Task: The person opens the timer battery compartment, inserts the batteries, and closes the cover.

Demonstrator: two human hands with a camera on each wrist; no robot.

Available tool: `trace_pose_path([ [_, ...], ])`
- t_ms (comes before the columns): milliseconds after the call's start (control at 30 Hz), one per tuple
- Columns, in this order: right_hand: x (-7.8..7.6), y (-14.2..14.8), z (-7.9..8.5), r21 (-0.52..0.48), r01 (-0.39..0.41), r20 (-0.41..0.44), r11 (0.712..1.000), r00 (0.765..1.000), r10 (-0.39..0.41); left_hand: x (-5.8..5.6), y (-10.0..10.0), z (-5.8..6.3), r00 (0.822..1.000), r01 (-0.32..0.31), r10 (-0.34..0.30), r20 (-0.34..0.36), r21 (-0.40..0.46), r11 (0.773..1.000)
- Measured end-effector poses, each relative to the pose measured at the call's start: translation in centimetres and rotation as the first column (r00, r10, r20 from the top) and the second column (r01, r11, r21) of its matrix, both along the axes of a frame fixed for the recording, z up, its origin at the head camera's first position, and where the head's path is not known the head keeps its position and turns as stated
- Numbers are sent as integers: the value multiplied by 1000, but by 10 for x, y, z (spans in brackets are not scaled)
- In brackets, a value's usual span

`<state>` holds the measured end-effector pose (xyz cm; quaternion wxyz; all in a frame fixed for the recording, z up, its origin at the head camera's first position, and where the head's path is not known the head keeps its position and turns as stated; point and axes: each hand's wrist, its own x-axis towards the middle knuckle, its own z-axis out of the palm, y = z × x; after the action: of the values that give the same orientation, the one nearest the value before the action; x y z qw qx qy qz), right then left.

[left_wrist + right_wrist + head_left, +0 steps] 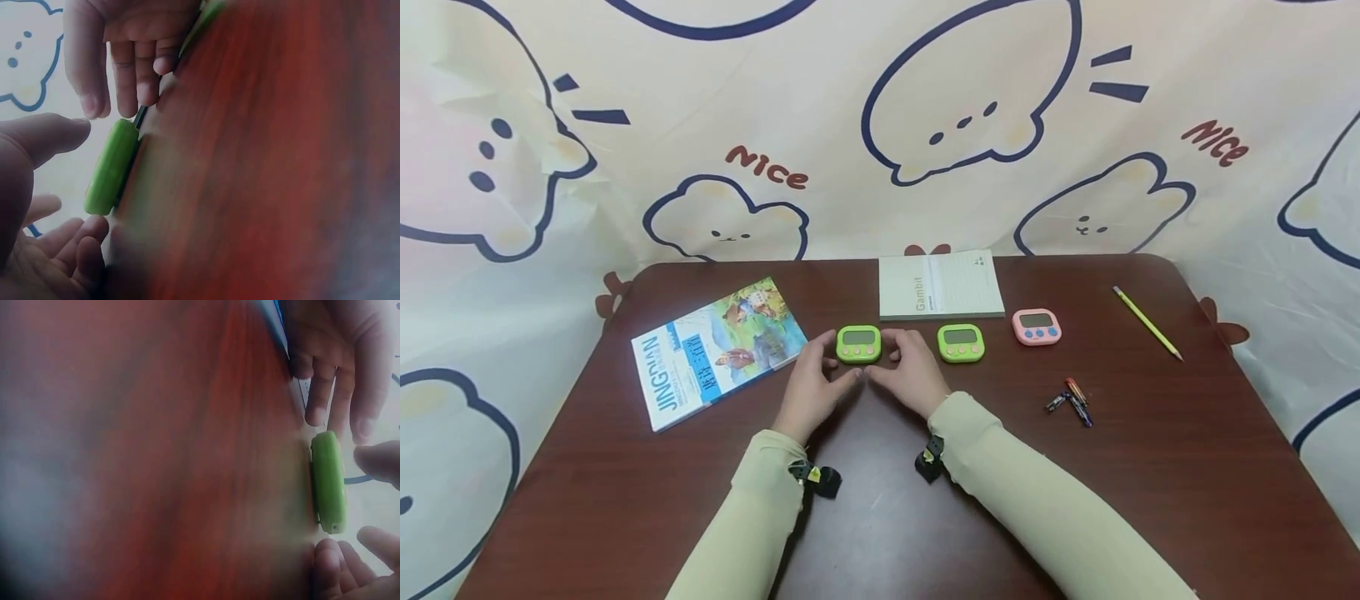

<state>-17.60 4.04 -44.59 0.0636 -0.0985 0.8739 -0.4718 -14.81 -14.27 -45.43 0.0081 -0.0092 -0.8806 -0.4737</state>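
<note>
The left hand (808,382) and the right hand (917,375) are flanking a green timer (858,335) on the brown table (880,542), their fingers bending loosely and standing apart from the thumbs, though whether fingertips are touching its ends is hard to tell. Just right of them a second green timer (960,337) is lying below a pale notebook (940,287), while a colourful book (718,354) is resting at the left. Farther right, a pink timer (1037,320), some batteries (1079,409) and a yellow pencil (1147,323) are lying spread out.
</note>
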Motion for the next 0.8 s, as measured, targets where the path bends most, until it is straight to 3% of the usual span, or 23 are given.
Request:
trace_pose_path([
  [267, -18, -4, 2, 103, -32, 34, 994, 999, 29, -18, 1, 4, 997, 55, -48, 54, -142, 988],
  [467, -27, -8, 2, 198, -84, 3, 977, 996, 85, -24, -2, 4, 996, 75, -63, 61, -226, 971],
  [633, -31, -9, 2, 243, -106, 24, 964, 994, 103, -26, -2, 5, 995, 72, -54, 79, -246, 967],
  [800, -32, -10, 5, 200, -101, 63, 975, 994, 90, -27, -4, 8, 994, 64, -43, 98, -223, 973],
])
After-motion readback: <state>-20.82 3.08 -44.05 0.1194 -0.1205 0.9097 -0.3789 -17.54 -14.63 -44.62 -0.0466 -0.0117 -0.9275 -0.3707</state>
